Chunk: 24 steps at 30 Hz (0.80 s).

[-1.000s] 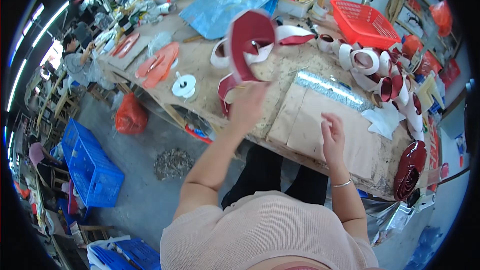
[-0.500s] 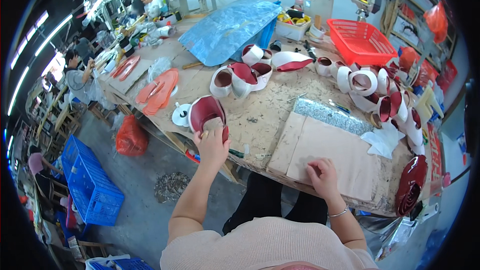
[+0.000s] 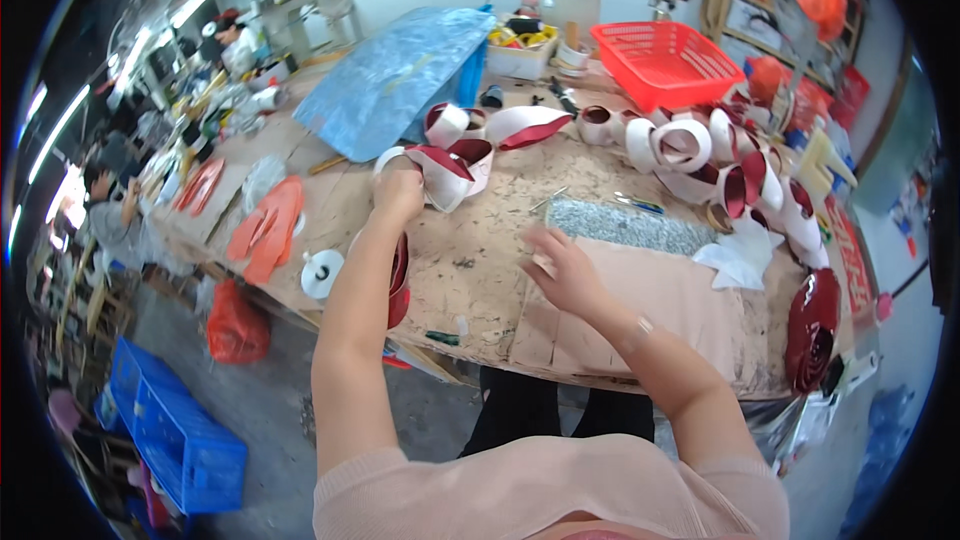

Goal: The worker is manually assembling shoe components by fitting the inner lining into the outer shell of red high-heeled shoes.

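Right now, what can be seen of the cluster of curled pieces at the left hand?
The cluster of curled pieces shows white and dark red faces, smooth and leather-like in look. Its bands bend into open loops and sit close together on the worktable, just in front of the blue sheet. The left hand covers part of the cluster's left end; whether it grips a piece cannot be told.
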### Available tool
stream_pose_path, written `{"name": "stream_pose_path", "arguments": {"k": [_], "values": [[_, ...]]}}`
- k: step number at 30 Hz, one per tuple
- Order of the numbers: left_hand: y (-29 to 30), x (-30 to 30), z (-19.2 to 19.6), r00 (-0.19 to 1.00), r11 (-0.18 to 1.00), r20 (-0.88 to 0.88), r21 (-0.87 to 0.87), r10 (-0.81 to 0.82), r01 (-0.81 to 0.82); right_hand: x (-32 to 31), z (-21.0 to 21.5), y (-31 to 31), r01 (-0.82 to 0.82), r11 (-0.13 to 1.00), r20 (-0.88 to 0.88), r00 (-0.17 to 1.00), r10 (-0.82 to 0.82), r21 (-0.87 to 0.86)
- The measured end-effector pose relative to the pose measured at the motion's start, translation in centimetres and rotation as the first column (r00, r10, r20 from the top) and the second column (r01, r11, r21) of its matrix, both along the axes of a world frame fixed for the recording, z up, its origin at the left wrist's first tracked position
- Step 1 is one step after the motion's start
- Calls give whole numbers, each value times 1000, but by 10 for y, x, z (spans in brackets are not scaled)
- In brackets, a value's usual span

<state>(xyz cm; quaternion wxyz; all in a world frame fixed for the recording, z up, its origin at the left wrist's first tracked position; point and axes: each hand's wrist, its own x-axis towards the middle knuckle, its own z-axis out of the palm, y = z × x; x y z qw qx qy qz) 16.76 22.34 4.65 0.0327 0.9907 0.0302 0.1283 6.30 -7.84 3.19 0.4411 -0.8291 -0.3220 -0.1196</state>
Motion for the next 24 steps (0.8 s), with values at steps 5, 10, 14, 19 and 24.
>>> {"name": "stream_pose_path", "arguments": {"k": [5, 10, 14, 19, 24], "values": [[-19, -13, 24, 983, 978, 86, 147, -162, 148, 126, -26, 111, 153, 986, 110, 981, -159, 62], [70, -12, 49, 949, 986, 292, 147, -120, 80, 154, -33, 102, 129, 981, -29, 991, -134, -144], [107, -6, 64, 955, 998, 290, -12, -58, 65, 138, -40, 83, 122, 989, 69, 991, -117, -78], [86, -6, 89, 958, 966, 268, 256, -106, 36, 135, -27, 77, 96, 993, -29, 995, -97, -63], [88, 15, 64, 949, 967, 285, 247, -131, 60, 166, -36, 51, 215, 974, -7, 976, -216, -74]]}}
